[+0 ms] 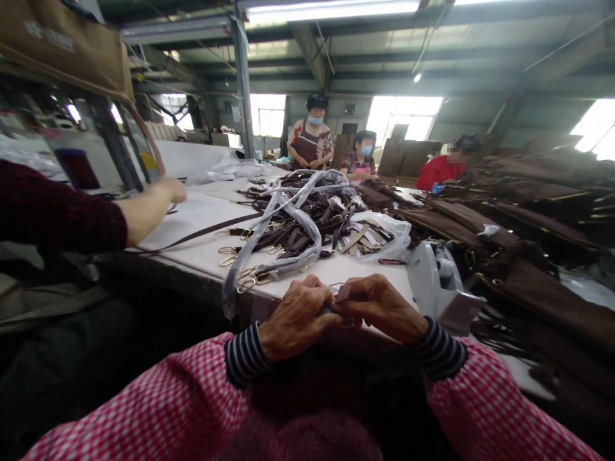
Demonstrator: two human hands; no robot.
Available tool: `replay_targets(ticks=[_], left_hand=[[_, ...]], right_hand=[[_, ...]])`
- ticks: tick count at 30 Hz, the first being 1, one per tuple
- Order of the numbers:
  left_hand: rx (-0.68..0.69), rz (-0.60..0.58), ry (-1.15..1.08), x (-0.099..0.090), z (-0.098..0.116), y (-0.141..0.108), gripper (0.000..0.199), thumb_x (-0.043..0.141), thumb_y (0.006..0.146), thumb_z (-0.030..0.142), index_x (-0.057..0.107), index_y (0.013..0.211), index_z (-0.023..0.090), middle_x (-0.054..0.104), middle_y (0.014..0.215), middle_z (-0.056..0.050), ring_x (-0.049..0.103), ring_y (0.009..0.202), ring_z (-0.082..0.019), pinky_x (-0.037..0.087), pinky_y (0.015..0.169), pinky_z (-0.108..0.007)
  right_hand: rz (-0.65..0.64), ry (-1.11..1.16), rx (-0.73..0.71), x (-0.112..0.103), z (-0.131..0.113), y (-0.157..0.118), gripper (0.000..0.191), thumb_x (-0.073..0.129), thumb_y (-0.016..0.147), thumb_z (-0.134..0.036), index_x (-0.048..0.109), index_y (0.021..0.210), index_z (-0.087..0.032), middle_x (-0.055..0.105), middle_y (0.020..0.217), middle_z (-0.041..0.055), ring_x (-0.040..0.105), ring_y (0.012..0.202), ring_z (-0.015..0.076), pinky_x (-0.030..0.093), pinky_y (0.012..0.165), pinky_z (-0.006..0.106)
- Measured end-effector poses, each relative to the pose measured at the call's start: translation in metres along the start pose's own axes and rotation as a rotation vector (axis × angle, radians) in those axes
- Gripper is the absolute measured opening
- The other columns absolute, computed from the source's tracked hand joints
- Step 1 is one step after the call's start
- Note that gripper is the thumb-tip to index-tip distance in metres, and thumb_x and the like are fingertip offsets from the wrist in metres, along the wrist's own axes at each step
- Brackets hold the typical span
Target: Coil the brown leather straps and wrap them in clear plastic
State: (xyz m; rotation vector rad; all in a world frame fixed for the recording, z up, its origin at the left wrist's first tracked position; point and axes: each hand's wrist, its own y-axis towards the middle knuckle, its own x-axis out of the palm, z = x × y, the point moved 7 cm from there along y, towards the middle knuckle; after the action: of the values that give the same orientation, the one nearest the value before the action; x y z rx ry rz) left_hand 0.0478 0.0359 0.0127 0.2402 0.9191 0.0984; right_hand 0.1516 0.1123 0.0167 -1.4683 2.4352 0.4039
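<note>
My left hand [300,317] and my right hand [387,308] meet in front of me at the table's near edge, both with fingers closed. Between my right thumb and fingers is a small flat brown piece [343,294]. My left fingers pinch a dark strap end [327,309], mostly covered by the hand. A metal clasp [337,283] shows just behind the fingertips. Beyond my hands lies a heap of dark brown straps [298,224] with gold-coloured clasps. A strap in clear plastic wrap [259,234] loops over the heap.
A clear plastic bag [389,234] of light strips and a white tape dispenser [427,275] sit on the table [206,211]. Brown bags [552,275] are piled at right. At left, a co-worker's hand [163,192] is near a brown strap. Several people are beyond the table.
</note>
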Motion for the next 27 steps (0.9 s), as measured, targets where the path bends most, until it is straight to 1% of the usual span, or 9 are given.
replay_targets(ticks=[2, 5, 8, 12, 14, 16, 17, 22, 27], left_hand=[[-0.002, -0.006, 0.015, -0.005, 0.007, -0.009, 0.010, 0.075, 0.090, 0.025, 0.070, 0.093, 0.017, 0.060, 0.099, -0.005, 0.056, 0.100, -0.024, 0.042, 0.090, -0.037], [-0.024, -0.036, 0.011, -0.011, 0.017, -0.018, 0.011, 0.071, 0.092, 0.028, 0.071, 0.095, 0.018, 0.060, 0.097, -0.004, 0.056, 0.098, -0.024, 0.041, 0.089, -0.037], [-0.099, -0.029, -0.037, -0.021, 0.020, -0.023, 0.010, 0.072, 0.089, 0.029, 0.074, 0.088, 0.019, 0.061, 0.092, -0.002, 0.056, 0.095, -0.023, 0.040, 0.085, -0.035], [-0.182, 0.029, -0.165, -0.031, 0.013, -0.022, 0.014, 0.075, 0.079, 0.024, 0.069, 0.068, 0.017, 0.061, 0.071, 0.002, 0.056, 0.078, -0.019, 0.037, 0.072, -0.031], [-0.222, 0.003, -0.280, -0.028, 0.005, -0.022, 0.018, 0.074, 0.077, 0.025, 0.066, 0.063, 0.017, 0.057, 0.062, 0.004, 0.052, 0.067, -0.017, 0.033, 0.063, -0.030], [-0.243, -0.016, -0.320, -0.024, 0.001, -0.023, 0.020, 0.073, 0.076, 0.026, 0.064, 0.060, 0.017, 0.053, 0.058, 0.005, 0.049, 0.063, -0.015, 0.030, 0.059, -0.030], [-0.239, -0.012, -0.283, -0.023, 0.000, -0.024, 0.021, 0.073, 0.076, 0.027, 0.063, 0.059, 0.017, 0.052, 0.058, 0.005, 0.049, 0.063, -0.015, 0.030, 0.059, -0.030], [-0.149, 0.063, 0.146, -0.030, 0.011, -0.030, 0.021, 0.073, 0.083, 0.032, 0.070, 0.068, 0.018, 0.060, 0.070, 0.000, 0.057, 0.078, -0.021, 0.034, 0.071, -0.034], [-0.130, 0.083, 0.338, -0.034, 0.014, -0.036, 0.024, 0.070, 0.089, 0.037, 0.072, 0.073, 0.019, 0.065, 0.077, -0.006, 0.059, 0.082, -0.024, 0.036, 0.075, -0.038]], right_hand=[[0.029, -0.154, -0.053, 0.004, -0.016, -0.009, 0.024, 0.069, 0.089, -0.034, 0.070, 0.074, -0.015, 0.065, 0.067, 0.0002, 0.057, 0.058, 0.0116, 0.042, 0.051, 0.021], [0.171, -0.471, -0.159, 0.003, -0.039, -0.020, 0.005, 0.071, 0.087, -0.022, 0.068, 0.086, -0.018, 0.065, 0.070, -0.0023, 0.057, 0.060, 0.0119, 0.040, 0.055, 0.022], [0.223, -0.714, -0.302, 0.010, -0.057, -0.031, 0.011, 0.067, 0.091, -0.015, 0.066, 0.101, -0.020, 0.069, 0.084, -0.0005, 0.060, 0.067, 0.0128, 0.043, 0.062, 0.024], [0.257, -0.983, -0.568, 0.025, -0.079, -0.049, 0.019, 0.048, 0.104, -0.016, 0.067, 0.101, -0.019, 0.070, 0.105, 0.0086, 0.065, 0.087, 0.0173, 0.046, 0.073, 0.028], [0.228, -1.065, -0.638, 0.032, -0.083, -0.054, 0.023, 0.044, 0.105, -0.015, 0.065, 0.100, -0.017, 0.069, 0.104, 0.0105, 0.064, 0.088, 0.0182, 0.045, 0.072, 0.028], [0.148, -1.079, -0.630, 0.038, -0.079, -0.054, 0.025, 0.041, 0.106, -0.014, 0.064, 0.095, -0.017, 0.067, 0.092, 0.0077, 0.060, 0.078, 0.0169, 0.042, 0.067, 0.028], [0.120, -1.074, -0.613, 0.041, -0.076, -0.053, 0.026, 0.041, 0.106, -0.014, 0.063, 0.092, -0.017, 0.064, 0.085, 0.0056, 0.058, 0.074, 0.0162, 0.040, 0.065, 0.028], [0.120, -1.062, -0.531, 0.045, -0.071, -0.044, 0.017, 0.048, 0.104, -0.017, 0.062, 0.094, -0.018, 0.063, 0.082, 0.0020, 0.054, 0.066, 0.0145, 0.033, 0.061, 0.029], [0.042, -1.162, -0.474, 0.056, -0.075, -0.033, 0.015, 0.055, 0.094, -0.012, 0.055, 0.082, -0.020, 0.060, 0.072, -0.0004, 0.049, 0.056, 0.0136, 0.025, 0.055, 0.031]])
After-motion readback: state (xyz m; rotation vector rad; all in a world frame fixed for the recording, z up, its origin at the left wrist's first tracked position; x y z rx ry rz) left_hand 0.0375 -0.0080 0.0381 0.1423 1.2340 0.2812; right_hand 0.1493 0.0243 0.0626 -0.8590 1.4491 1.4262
